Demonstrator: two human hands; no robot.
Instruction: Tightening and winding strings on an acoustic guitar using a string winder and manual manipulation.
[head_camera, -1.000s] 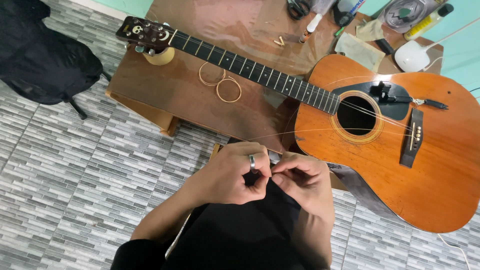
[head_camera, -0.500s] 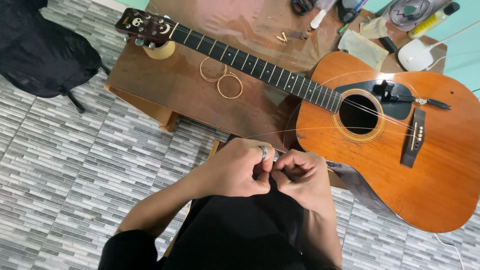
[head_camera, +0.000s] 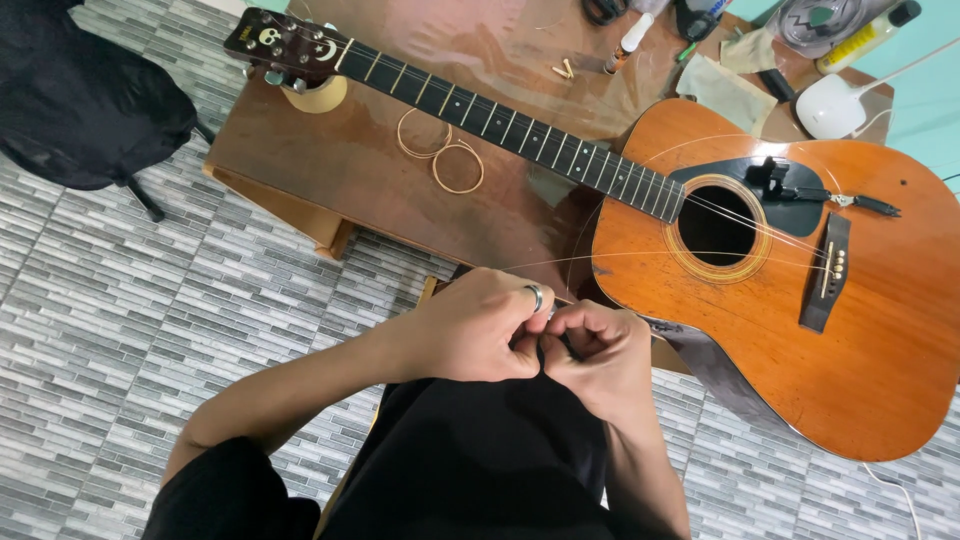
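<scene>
An orange-brown acoustic guitar (head_camera: 800, 300) lies across a brown wooden table (head_camera: 340, 170), its black headstock (head_camera: 285, 45) at the far left. A thin loose guitar string (head_camera: 620, 257) runs from the bridge (head_camera: 828, 270) towards my hands. My left hand (head_camera: 475, 325), with a ring on one finger, and my right hand (head_camera: 595, 350) are pressed together over my lap, both pinching the string's end. The fingertips hide the string's tip.
Two coiled strings (head_camera: 440, 155) lie on the table beside the neck. Tools, a cloth (head_camera: 735, 90), a white lamp base (head_camera: 835, 105) and a bottle sit at the table's far edge. A black chair (head_camera: 80, 100) stands on the grey tiled floor at left.
My hands have stayed together at the string's end, fingers shifting slightly. The view has moved a little, nothing else has shifted.
</scene>
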